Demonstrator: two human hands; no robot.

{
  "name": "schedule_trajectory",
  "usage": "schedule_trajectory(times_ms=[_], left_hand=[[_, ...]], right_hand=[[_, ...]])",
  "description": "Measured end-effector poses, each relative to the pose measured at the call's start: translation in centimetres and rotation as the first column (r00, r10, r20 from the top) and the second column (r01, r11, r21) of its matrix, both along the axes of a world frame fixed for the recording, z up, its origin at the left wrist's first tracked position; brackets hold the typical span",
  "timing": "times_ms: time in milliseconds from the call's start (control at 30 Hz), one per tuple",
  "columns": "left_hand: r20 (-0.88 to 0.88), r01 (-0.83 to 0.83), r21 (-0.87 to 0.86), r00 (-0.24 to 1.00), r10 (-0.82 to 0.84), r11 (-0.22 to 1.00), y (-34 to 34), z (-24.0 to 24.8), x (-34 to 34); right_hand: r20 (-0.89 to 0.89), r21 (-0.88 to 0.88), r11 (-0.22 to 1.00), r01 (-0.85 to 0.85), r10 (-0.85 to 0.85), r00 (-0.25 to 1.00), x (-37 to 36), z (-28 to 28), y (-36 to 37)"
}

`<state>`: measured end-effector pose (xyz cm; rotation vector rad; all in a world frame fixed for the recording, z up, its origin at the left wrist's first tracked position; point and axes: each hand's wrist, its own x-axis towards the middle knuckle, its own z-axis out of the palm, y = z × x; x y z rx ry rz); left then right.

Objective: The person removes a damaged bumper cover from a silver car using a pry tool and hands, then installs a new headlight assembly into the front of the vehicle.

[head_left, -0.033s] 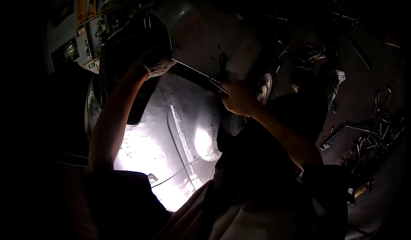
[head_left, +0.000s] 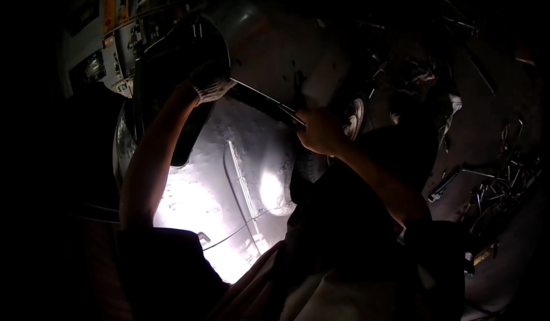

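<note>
My right hand (head_left: 321, 130), which looks bare, is closed round the near end of a long, thin metal rod (head_left: 260, 95). The rod slants up and left to my left hand (head_left: 211, 88), which wears a pale knitted glove. Its fingers are curled at the rod's far end, partly lost in shadow. Whatever the rod's far tip meets is hidden by the glove and the dark. Close beside my left hand is a large dark curved panel (head_left: 184, 49). A wheel with a tyre (head_left: 309, 166) shows just below my right hand.
A strong light whitens the floor (head_left: 192, 198) between my arms, where a bright strip (head_left: 240, 177) and a thin cable (head_left: 226, 239) lie. Scattered hand tools (head_left: 507, 186) lie at the right. Shelving with small items (head_left: 129, 28) stands at the far left. The rest is very dark.
</note>
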<state>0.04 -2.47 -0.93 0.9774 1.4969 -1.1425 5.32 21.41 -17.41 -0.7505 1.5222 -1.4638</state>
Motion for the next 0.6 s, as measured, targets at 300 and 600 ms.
schedule_trajectory(times_ms=[300, 600], left_hand=[[-0.053, 0.307, 0.147, 0.952, -0.303, 0.940, -0.9, -0.5, 0.0], [-0.415, -0.237, 0.338, 0.831, 0.371, 0.911, 1.4, 2.3, 2.4]], right_hand=[[-0.411, 0.002, 0.998, -0.070, 0.065, 0.909, -0.8, 0.5, 0.2], [-0.891, 0.001, 0.992, -0.126, 0.058, 0.450, -1.7, 1.5, 0.2]])
